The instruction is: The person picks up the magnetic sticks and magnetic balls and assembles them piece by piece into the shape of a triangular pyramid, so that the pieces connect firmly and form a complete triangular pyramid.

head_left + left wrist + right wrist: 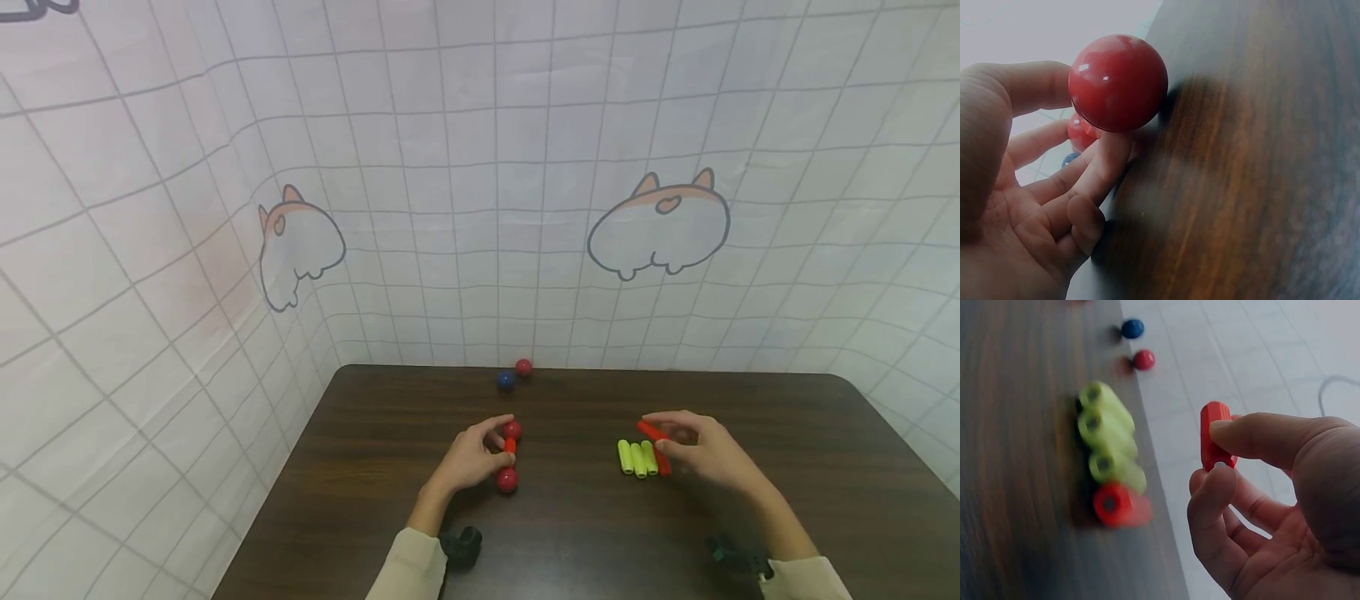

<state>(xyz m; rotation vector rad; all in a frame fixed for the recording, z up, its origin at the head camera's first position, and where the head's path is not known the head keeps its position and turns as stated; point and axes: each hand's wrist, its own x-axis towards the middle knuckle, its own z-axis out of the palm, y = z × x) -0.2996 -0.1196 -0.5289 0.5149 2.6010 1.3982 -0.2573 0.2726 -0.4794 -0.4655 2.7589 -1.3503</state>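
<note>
My left hand (463, 458) grips a short red rod (510, 447) between thumb and fingers, with one red ball (507, 480) at its near end and another red ball (513, 429) at its far end. In the left wrist view the near ball (1118, 83) hides most of the rod. Over on the right, my right hand (712, 454) pinches a ridged red rod (1215, 434) by thumb and fingertips, raised above the table. Just below it lies another red rod (663, 463), beside a row of three yellow-green rods (637, 459) with hollow ends.
A blue ball (506, 380) and a red ball (523, 367) sit near the back edge of the dark wooden table (570, 542). A white gridded curtain (465, 208) hangs behind and along the sides. Dark wrist gear (462, 547) is worn below the left hand.
</note>
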